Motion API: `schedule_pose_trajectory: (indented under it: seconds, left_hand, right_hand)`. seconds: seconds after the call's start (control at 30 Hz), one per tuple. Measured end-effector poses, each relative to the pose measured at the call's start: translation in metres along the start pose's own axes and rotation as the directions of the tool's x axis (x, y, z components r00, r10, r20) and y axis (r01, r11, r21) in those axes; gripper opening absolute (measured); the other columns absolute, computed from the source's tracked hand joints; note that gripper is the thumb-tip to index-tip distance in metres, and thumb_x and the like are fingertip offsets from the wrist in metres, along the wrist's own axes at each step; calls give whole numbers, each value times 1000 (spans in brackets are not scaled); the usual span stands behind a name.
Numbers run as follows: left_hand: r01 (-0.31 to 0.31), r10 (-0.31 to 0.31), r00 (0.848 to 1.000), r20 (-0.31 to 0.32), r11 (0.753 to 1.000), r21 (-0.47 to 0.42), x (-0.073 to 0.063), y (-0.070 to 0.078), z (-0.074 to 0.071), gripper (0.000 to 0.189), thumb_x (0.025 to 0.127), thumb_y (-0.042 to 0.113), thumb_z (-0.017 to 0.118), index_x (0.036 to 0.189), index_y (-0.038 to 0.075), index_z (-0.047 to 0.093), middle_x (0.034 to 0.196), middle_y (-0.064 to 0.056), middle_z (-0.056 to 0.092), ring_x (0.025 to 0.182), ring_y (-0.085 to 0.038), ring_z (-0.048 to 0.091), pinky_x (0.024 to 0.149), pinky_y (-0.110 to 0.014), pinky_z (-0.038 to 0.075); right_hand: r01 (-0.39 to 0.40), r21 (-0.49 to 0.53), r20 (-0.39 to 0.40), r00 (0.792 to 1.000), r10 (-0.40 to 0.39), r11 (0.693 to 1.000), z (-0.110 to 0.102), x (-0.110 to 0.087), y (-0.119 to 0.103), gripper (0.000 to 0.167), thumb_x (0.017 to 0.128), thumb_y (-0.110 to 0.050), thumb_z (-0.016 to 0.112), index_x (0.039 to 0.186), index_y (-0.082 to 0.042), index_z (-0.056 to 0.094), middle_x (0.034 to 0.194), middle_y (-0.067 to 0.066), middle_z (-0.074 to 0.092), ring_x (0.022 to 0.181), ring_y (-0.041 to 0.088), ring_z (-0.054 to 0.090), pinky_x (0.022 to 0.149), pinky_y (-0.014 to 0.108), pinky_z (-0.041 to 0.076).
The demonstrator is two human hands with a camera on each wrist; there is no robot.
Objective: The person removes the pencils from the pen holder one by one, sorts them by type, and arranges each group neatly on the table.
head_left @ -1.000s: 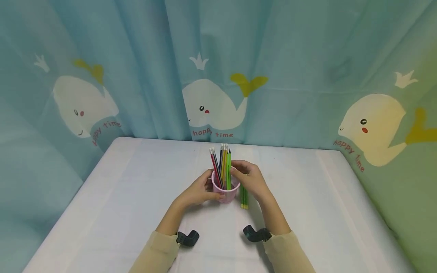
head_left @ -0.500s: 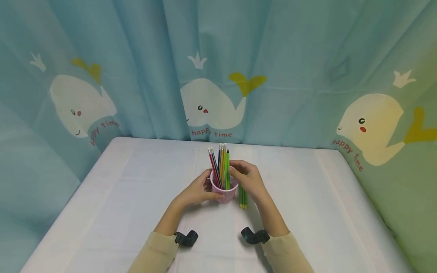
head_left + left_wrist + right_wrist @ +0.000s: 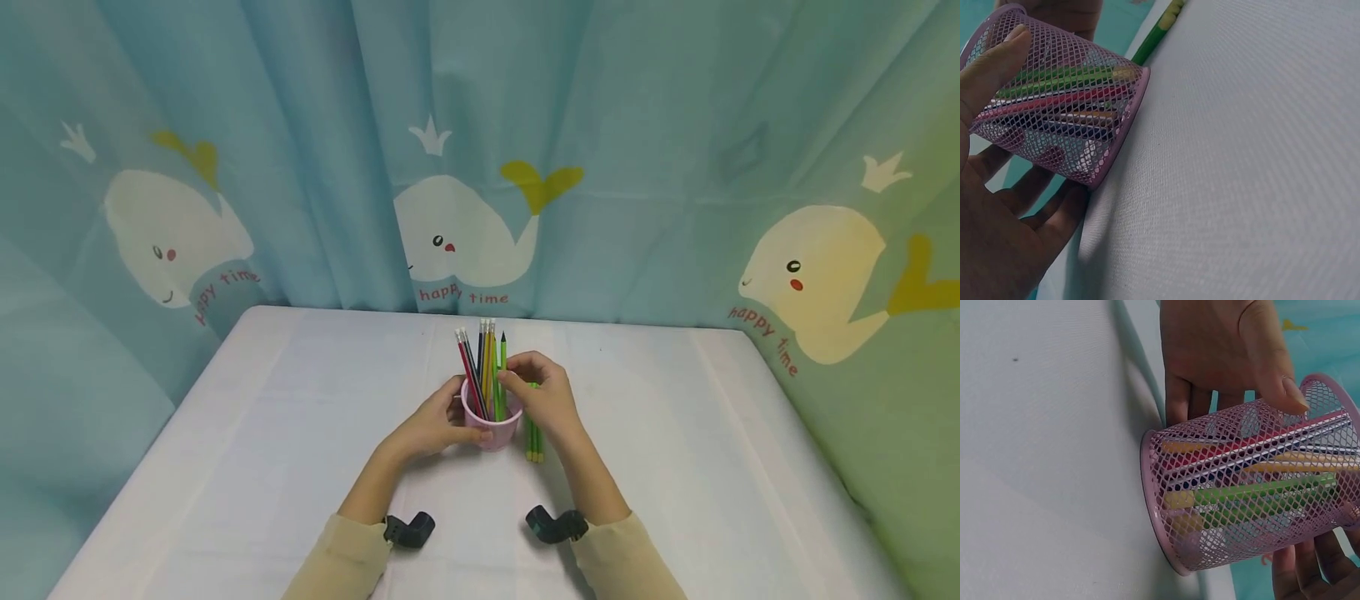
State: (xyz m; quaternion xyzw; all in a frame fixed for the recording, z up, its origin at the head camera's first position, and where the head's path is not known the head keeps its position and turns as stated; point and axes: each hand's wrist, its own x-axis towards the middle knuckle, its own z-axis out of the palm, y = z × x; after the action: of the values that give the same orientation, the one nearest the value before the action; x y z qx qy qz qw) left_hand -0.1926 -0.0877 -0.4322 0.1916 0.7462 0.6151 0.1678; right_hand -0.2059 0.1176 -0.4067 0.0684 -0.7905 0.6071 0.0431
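Observation:
A pink mesh pencil cup (image 3: 497, 435) stands on the white table, holding several pencils (image 3: 481, 367) in red, black, yellow and green. My left hand (image 3: 432, 422) grips the cup from its left side, thumb across the near wall and fingers curled behind, as the left wrist view also shows. Over the cup's right rim, my right hand (image 3: 546, 392) pinches a green pencil (image 3: 503, 354) with thumb and fingers; its lower end is inside the cup. In the right wrist view the green pencils (image 3: 1254, 497) show through the mesh, eraser ends down.
Several green pencils (image 3: 534, 442) lie on the white tabletop (image 3: 300, 467) just right of the cup, partly behind my right hand and wrist. A blue curtain (image 3: 637, 233) with whale prints hangs behind the table's far edge.
My right hand has shifted slightly, and the pinched green pencil now stands a little apart from the other green one. The left hand keeps its grip on the cup.

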Motion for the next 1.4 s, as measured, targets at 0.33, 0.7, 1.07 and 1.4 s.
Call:
schedule_pose_trajectory:
  seconds: [0.33, 0.7, 1.07, 1.4]
  left_hand:
    - [-20, 20, 1000, -2, 1000, -2, 0, 0, 0, 84, 80, 11, 83, 148, 9, 34, 140, -17, 54, 130, -36, 53, 110, -46, 45]
    - [-22, 22, 1000, -7, 1000, 12, -1, 1, 0, 82, 79, 10, 83, 146, 8, 36, 137, -18, 56, 128, -36, 55, 109, -46, 47]
    - [-39, 39, 999, 2, 999, 11, 0, -1, 1, 81, 79, 9, 83, 145, 6, 36, 135, -18, 56, 127, -36, 56, 107, -44, 48]
    - [-35, 35, 999, -29, 999, 5, -2, 1, 2, 90, 77, 8, 85, 146, 7, 27, 142, -20, 46, 127, -39, 54, 107, -46, 48]
  right_hand:
    - [-32, 28, -16, 999, 33, 999, -5, -2, -10, 16, 90, -19, 73, 101, -9, 66, 102, 5, 66, 103, 20, 59, 91, 37, 48]
    - [-2, 227, -17, 1000, 6, 974, -20, -5, -27, 20, 95, -11, 67, 107, 2, 57, 110, 21, 65, 96, 19, 65, 85, 30, 58]
    - [14, 339, -10, 1000, -12, 941, -35, -11, -36, 25, 97, -16, 66, 112, -1, 53, 107, 9, 65, 98, 19, 68, 87, 34, 60]
    - [35, 393, -56, 998, -14, 919, -42, -11, -42, 19, 98, -14, 64, 109, -4, 53, 106, 8, 64, 96, 19, 69, 86, 40, 61]
